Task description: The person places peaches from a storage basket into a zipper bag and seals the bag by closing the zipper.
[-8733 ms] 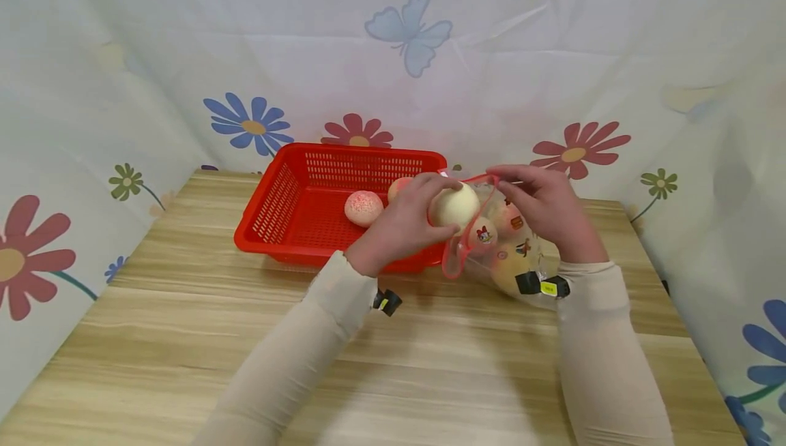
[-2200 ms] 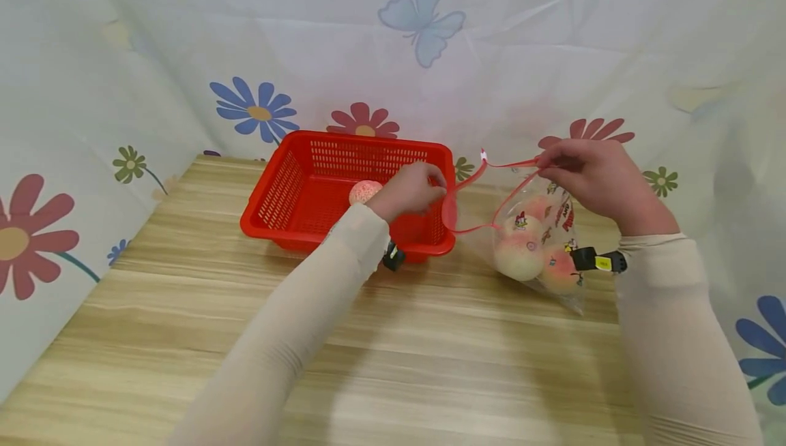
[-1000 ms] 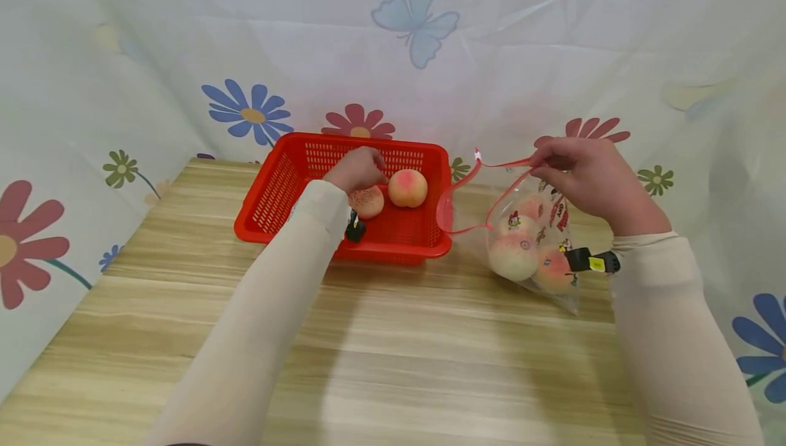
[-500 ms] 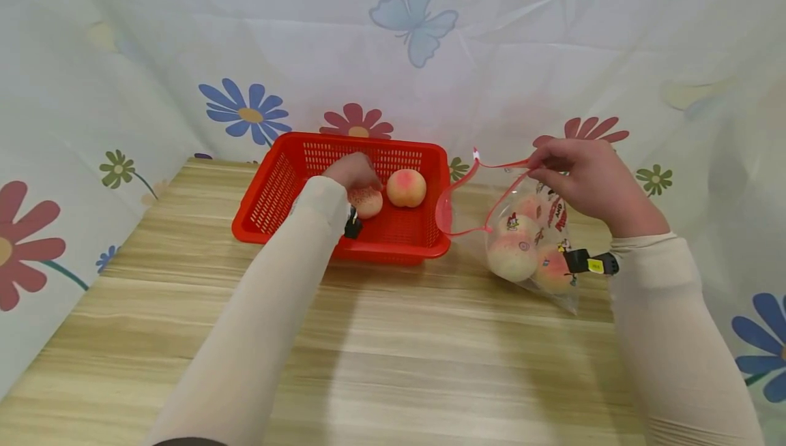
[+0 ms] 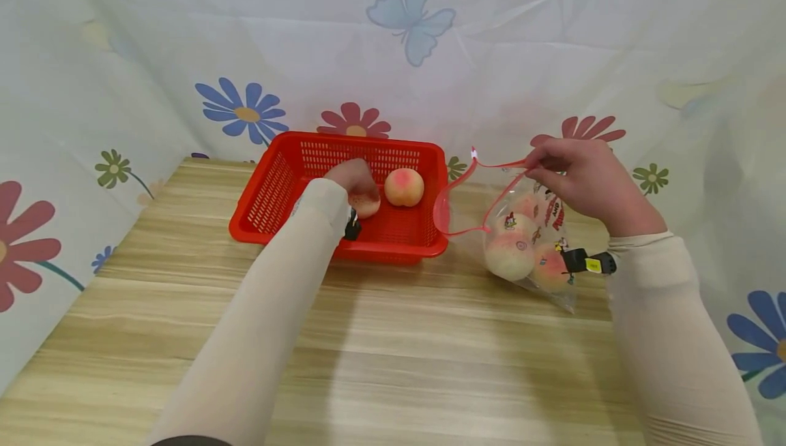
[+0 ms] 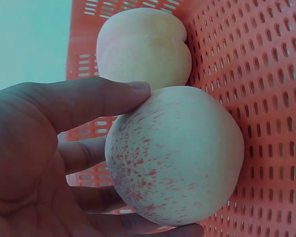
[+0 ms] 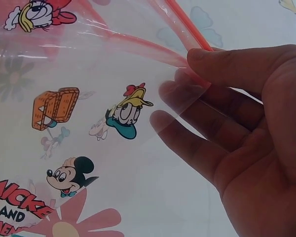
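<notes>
Inside the red basket (image 5: 245, 235), my left hand (image 5: 353, 176) grips a pale peach with red speckles (image 6: 177, 153). In the left wrist view its thumb lies on top and the other fingers curl round the far side and underneath. A second peach (image 5: 404, 187), pink on top, sits in the basket to the right of that hand. My right hand (image 5: 574, 176) pinches the pink-edged rim of a clear zip bag (image 7: 103, 163) printed with cartoon figures. The bag's mouth gapes toward the basket, and several peaches (image 5: 510, 255) lie in it.
The basket stands near the back of the wooden table (image 5: 393, 350), against a white flower-print cloth (image 5: 295, 43). The bag rests on the table just right of the basket, its mouth's edge at the basket's right rim.
My left hand took a pale peach from the bag's mouth earlier, then moved left within the basket and closed round the speckled peach. The right hand keeps hold of the bag's rim, now farther right.
</notes>
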`<state>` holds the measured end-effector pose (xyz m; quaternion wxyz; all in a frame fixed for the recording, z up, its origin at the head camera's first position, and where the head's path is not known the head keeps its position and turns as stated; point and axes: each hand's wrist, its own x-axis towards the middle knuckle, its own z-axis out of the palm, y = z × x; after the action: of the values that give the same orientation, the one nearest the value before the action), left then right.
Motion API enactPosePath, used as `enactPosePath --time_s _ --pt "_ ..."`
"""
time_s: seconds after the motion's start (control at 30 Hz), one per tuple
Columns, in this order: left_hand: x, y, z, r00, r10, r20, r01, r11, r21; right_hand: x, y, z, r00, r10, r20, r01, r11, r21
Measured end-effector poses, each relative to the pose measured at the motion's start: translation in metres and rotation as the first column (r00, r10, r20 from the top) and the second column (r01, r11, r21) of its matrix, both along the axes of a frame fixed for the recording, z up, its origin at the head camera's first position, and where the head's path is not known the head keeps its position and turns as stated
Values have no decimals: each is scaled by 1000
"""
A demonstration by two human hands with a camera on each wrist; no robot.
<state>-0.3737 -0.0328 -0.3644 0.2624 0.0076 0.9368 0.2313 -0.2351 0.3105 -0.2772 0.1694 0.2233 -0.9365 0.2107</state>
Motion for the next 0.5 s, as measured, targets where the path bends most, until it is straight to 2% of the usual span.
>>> enactPosePath --time_s 0.2,0.4,0.5 --pt "0 -2 2 1000 -24 1 24 1000 -20 -1 0 -1 1000 9 -9 -9 1000 5" --pt "10 -3 13 1000 6 -14 -6 1000 22 -1 0 -2 1000 -1 -8 1 1000 9" --pt "13 -2 18 999 -23 -31 24 999 30 0 -1 -2 1000 -8 5 8 1000 9"
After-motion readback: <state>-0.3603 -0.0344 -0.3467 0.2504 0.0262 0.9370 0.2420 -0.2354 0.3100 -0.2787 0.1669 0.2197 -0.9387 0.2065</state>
